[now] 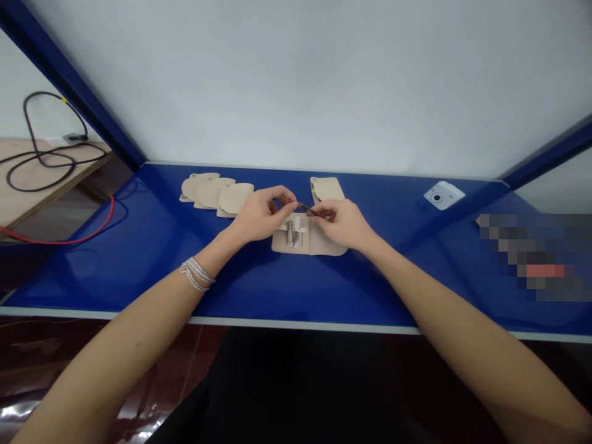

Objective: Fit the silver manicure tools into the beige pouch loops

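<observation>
Between the fingertips of both my hands is a small, thin, dark metal tool [305,208], its exact kind too small to make out. My left hand [264,214] pinches the left end, and my right hand [345,223] pinches the right end. Just below them an open beige case [327,248] lies flat on the blue table. A silver nail clipper [290,234] sits in its left half, beside other small pieces under light straps. My hands partly cover the case's upper edge.
Several closed beige cases [235,200] overlap at the left on the blue table [277,290]. Another beige case [328,187] lies behind my right hand. A white camera [444,195] stands at the right. Black cable [34,151] and red cable [99,232] are at far left.
</observation>
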Tool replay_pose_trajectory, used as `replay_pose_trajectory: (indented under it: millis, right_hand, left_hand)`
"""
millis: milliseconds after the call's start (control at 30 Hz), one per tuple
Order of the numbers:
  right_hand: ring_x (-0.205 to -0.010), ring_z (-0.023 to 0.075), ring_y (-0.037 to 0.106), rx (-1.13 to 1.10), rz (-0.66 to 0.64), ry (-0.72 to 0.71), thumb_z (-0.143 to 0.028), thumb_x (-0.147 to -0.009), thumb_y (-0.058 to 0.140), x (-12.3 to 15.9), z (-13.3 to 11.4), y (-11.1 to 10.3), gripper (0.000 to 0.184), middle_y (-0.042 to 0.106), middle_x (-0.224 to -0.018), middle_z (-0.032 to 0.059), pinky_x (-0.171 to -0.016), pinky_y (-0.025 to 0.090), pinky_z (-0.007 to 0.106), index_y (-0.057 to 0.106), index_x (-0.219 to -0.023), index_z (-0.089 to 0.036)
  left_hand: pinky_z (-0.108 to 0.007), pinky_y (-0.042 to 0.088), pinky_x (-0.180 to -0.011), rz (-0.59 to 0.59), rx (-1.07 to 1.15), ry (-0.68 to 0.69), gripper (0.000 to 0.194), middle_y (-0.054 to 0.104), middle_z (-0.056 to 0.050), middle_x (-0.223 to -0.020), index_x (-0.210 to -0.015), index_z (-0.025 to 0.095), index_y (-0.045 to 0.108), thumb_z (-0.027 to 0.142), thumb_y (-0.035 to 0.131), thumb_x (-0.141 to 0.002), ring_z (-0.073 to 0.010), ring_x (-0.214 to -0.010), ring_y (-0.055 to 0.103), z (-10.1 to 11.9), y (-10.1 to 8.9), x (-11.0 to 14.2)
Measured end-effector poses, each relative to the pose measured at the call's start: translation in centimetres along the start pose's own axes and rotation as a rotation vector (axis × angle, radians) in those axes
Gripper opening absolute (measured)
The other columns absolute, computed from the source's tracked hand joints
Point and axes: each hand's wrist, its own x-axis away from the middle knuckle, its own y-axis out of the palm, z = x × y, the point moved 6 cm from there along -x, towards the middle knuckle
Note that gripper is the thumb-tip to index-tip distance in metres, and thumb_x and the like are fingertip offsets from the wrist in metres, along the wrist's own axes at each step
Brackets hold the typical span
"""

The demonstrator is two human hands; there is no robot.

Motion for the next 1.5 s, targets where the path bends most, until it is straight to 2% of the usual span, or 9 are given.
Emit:
replay_pose_trajectory:
  millis: [700,900,1133,1500]
  right_hand:
    - [-0.072,0.0153,0.063,-0.049,0.091,-0.092,-0.019,-0.072,0.067,0.2,-0.8,-0.5,0.015,0.072,-0.086,0.0026,-0.069,0.046,0.028,0.075,-0.084,-0.019]
    - [-0.072,0.0161,0.062,-0.072,0.093,-0.045,-0.024,-0.068,0.072,0.2,-0.8,-0.7,0.012,0.072,-0.082,0.0031,-0.067,0.046,0.028,0.074,-0.078,-0.019]
    - [-0.065,0.0142,0.057,-0.067,0.114,0.006,-0.026,-0.064,0.074,0.3,-0.8,-1.0,0.013,0.067,-0.072,0.0023,-0.063,0.044,0.027,0.07,-0.073,-0.017]
    - [-0.06,0.0124,0.053,-0.082,0.13,0.008,-0.029,-0.064,0.075,0.3,-0.9,-0.9,0.015,0.064,-0.067,0.0012,-0.06,0.041,0.026,0.067,-0.069,-0.017]
  left_hand:
    - [-0.023,0.041,-0.056,-0.043,-0.034,0.028,0.023,0.067,-0.004,-0.082,-0.091,0.015,0.068,0.034,0.057,-0.082,-0.0084,-0.055,0.05,0.1,0.3,0.0]
    - [-0.025,0.043,-0.062,-0.073,-0.167,0.008,0.021,0.069,-0.004,-0.084,-0.09,0.015,0.069,0.028,0.056,-0.078,-0.0108,-0.059,0.054,-0.8,0.3,-0.3]
    - [-0.027,0.045,-0.065,-0.016,-0.212,-0.019,0.021,0.071,-0.004,-0.081,-0.086,0.016,0.07,0.028,0.056,-0.077,-0.013,-0.061,0.056,-1.4,-0.2,-0.3]
    - [-0.028,0.044,-0.064,-0.087,-0.259,-0.035,0.021,0.071,-0.004,-0.086,-0.089,0.016,0.068,0.027,0.056,-0.077,-0.0135,-0.062,0.056,-1.7,0.3,-0.2]
